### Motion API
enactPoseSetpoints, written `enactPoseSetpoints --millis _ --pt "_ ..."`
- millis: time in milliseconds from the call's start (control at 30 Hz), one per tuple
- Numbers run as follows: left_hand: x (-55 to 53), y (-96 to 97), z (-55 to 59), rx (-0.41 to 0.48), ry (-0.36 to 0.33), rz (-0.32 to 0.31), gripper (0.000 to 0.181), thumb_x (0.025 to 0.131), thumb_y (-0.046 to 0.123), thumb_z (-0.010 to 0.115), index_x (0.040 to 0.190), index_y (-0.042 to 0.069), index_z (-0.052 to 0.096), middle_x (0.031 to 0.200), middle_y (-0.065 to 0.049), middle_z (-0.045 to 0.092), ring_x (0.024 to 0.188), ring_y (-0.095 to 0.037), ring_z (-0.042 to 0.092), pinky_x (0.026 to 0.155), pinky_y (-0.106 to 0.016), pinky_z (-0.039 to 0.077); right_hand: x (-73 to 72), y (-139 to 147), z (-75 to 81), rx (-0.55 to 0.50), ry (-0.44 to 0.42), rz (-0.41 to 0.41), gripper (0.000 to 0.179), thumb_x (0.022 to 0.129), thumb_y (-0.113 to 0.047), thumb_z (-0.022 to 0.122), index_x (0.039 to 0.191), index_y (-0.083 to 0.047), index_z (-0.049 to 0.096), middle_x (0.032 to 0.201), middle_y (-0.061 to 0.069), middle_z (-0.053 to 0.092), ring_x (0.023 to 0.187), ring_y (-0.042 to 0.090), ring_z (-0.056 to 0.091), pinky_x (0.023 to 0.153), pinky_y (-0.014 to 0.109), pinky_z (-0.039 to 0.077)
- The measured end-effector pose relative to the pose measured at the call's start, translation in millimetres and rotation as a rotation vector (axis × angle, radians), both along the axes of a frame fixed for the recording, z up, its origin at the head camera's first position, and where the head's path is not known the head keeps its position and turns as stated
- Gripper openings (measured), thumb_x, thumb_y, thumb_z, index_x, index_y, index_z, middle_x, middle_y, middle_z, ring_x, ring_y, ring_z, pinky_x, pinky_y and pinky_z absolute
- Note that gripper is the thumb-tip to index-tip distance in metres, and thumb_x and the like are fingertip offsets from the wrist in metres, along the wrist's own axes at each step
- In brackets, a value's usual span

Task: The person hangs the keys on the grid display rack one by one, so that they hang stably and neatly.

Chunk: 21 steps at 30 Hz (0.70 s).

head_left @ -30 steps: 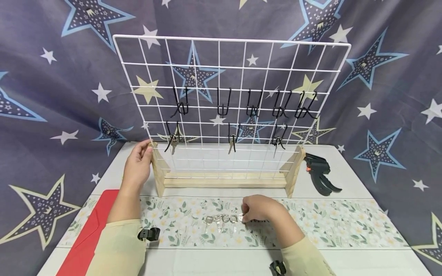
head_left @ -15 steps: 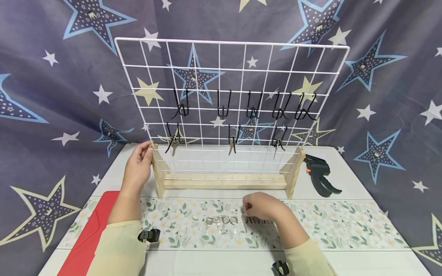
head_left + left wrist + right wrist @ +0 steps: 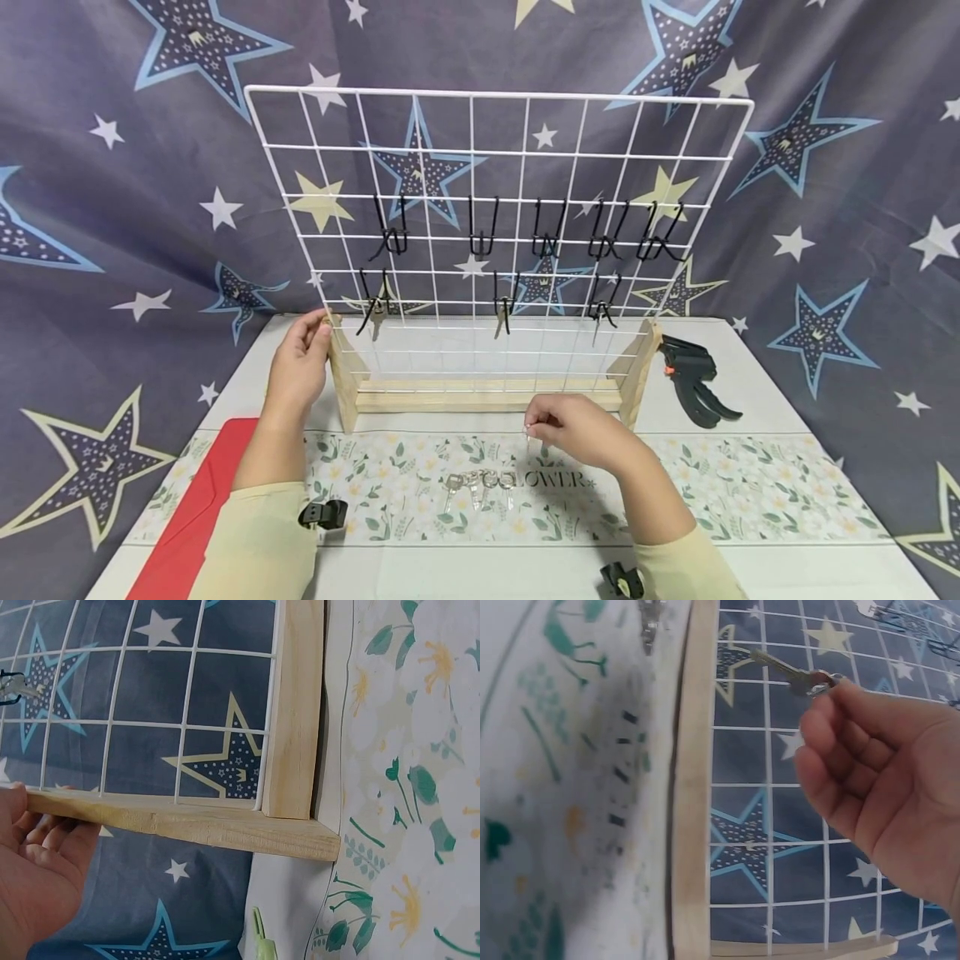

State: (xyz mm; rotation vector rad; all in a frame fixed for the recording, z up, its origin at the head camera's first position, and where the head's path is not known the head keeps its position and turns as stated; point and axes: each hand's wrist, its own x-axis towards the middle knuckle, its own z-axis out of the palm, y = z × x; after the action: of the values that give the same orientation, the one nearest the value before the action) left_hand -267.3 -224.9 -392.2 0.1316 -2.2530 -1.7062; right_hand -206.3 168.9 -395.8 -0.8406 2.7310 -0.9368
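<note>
A white wire grid rack (image 3: 498, 94) on wooden supports stands at the back of the table. My left hand (image 3: 296, 367) holds its left wooden side piece (image 3: 342, 367), fingers curled at the edge, as the left wrist view shows too. In my right hand (image 3: 579, 427), thumb and fingers pinch a key (image 3: 784, 671) by its ring, in front of the rack's base and above the table. Several keys with rings (image 3: 476, 482) lie in a row on the floral strip. Black hooks (image 3: 482, 242) sit on the grid in two rows; keys (image 3: 500, 321) hang from the lower hooks.
A black spring clamp (image 3: 693, 375) with an orange part lies right of the rack. Something flat and red (image 3: 187, 508) lies on the left, partly under my left forearm. Behind the rack hangs a star-patterned curtain (image 3: 450, 50). The table (image 3: 450, 575) is white.
My right hand has lifted a key off the floral strip, raising it toward the rack and uncovering printed lettering. The left hand has stayed at the side piece.
</note>
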Motion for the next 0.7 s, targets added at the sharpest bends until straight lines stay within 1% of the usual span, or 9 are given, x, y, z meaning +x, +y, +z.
enactPoseSetpoints --millis 67,200,300,433,533,700 --pt "0.1 -0.4 -0.1 -0.004 0.002 0.002 0.047 0.106 0.035 0.04 0.147 0.013 0.042 0.147 -0.009 0.049 0.126 -0.01 0.049 0.113 -0.039 0.041 1.9 2 6.1 -0.049 0.011 -0.004 0.006 0.096 -0.018 0.063 0.091 -0.021 0.063 0.075 -0.003 0.064 0.067 0.008 0.057 0.061 0.025 0.051" --pt "0.7 -0.1 0.7 -0.006 0.01 0.003 0.047 0.105 0.035 0.041 0.147 0.013 0.043 0.146 -0.01 0.05 0.124 -0.008 0.05 0.112 -0.038 0.042 6.8 8 19.0 -0.142 0.026 -0.011 0.004 0.097 -0.023 0.063 0.094 -0.021 0.064 0.078 -0.005 0.065 0.071 0.013 0.06 0.063 0.026 0.053" --pt "0.8 0.1 1.2 -0.007 0.008 0.006 0.046 0.105 0.034 0.041 0.147 0.014 0.043 0.147 -0.009 0.05 0.124 -0.008 0.05 0.112 -0.037 0.042 11.7 13 29.4 -0.191 0.046 -0.021 0.004 0.097 -0.027 0.062 0.096 -0.024 0.065 0.079 -0.009 0.064 0.072 0.016 0.061 0.064 0.026 0.054" --pt "1.2 0.4 1.4 -0.003 0.005 0.007 0.046 0.105 0.033 0.041 0.147 0.014 0.043 0.147 -0.009 0.05 0.124 -0.009 0.05 0.112 -0.037 0.042 18.0 19 42.1 -0.245 0.067 -0.052 0.005 0.097 -0.031 0.062 0.098 -0.027 0.065 0.081 -0.006 0.065 0.074 0.015 0.062 0.063 0.027 0.053" --pt "1.1 0.3 0.9 0.004 0.009 0.003 0.046 0.106 0.032 0.041 0.147 0.014 0.043 0.147 -0.009 0.05 0.124 -0.009 0.05 0.112 -0.038 0.042 20.9 25 48.3 -0.287 0.076 -0.083 0.007 0.098 -0.031 0.061 0.099 -0.026 0.066 0.084 -0.005 0.067 0.077 0.013 0.064 0.067 0.027 0.055" --pt "0.2 -0.6 -0.8 0.013 0.008 -0.001 0.045 0.106 0.03 0.041 0.148 0.014 0.042 0.147 -0.009 0.05 0.123 -0.009 0.05 0.112 -0.038 0.042 23.8 35 53.3 -0.362 0.092 -0.127 0.01 0.098 -0.024 0.062 0.104 -0.019 0.068 0.088 -0.003 0.069 0.081 0.012 0.067 0.077 0.028 0.059"
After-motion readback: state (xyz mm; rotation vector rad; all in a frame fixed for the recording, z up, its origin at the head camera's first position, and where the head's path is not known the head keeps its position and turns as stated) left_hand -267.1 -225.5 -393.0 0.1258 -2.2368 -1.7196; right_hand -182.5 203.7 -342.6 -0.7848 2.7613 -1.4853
